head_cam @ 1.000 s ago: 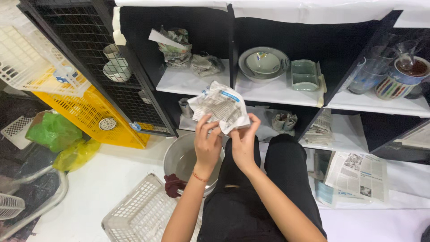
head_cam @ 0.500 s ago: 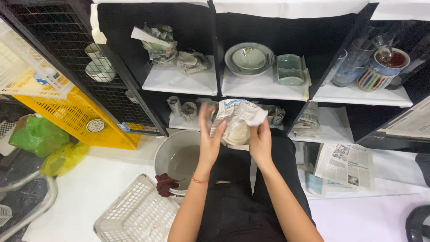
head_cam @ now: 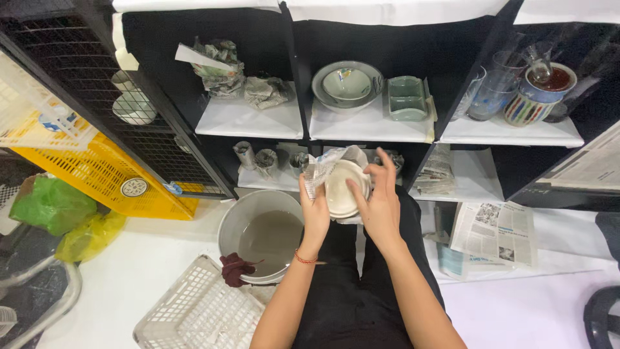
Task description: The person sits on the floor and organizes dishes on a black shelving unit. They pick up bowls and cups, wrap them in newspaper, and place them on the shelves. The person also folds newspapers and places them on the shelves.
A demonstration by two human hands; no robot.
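My left hand [head_cam: 314, 213] and my right hand [head_cam: 378, 200] hold a small white dish [head_cam: 341, 189] between them, in front of the black shelf unit. Crumpled newspaper wrapping [head_cam: 326, 165] hangs behind and around the dish, pulled back from its face. The left hand grips the dish's left edge along with the paper. My right hand's fingers spread over the right rim. A red thread bracelet is on my left wrist. My black-clad legs are below.
A grey bucket [head_cam: 236, 223] of murky water with a dark red rag [head_cam: 234, 268] on its rim stands at my left knee. A white plastic basket [head_cam: 194, 310] lies nearer. Shelves hold stacked bowls [head_cam: 347, 86], a green square dish [head_cam: 406, 98], glasses [head_cam: 491, 90], wrapped bundles [head_cam: 223, 68]. Newspapers [head_cam: 494, 232] lie right.
The newspaper bundle has been unwrapped: the paper that covered it is now pulled back and the white dish is exposed. Both hands have come lower and closer to me.
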